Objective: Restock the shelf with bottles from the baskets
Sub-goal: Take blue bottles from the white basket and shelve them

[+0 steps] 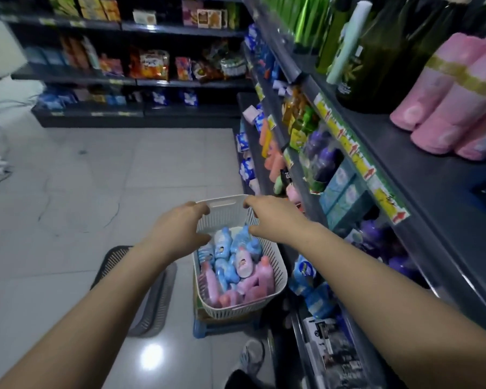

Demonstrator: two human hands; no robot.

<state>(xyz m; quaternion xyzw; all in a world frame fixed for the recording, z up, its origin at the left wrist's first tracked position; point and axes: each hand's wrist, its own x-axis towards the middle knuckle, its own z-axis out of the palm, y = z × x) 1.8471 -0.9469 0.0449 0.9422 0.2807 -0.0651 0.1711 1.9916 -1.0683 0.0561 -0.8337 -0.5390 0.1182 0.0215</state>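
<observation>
Reaching over the white basket of blue and pink bottles beside the shelf, my left hand and right hand held thumbs and fingers apart at its far rim; contact was unclear. My left forearm hid part of a dark basket.

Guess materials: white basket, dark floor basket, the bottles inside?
White basket: likely moulded plastic, matt; slotted walls, cut-out handle. Dark basket: same slotted look, probably plastic. Bottles: seemingly opaque plastic, slightly glossy, blue and pink, with printed labels.
</observation>
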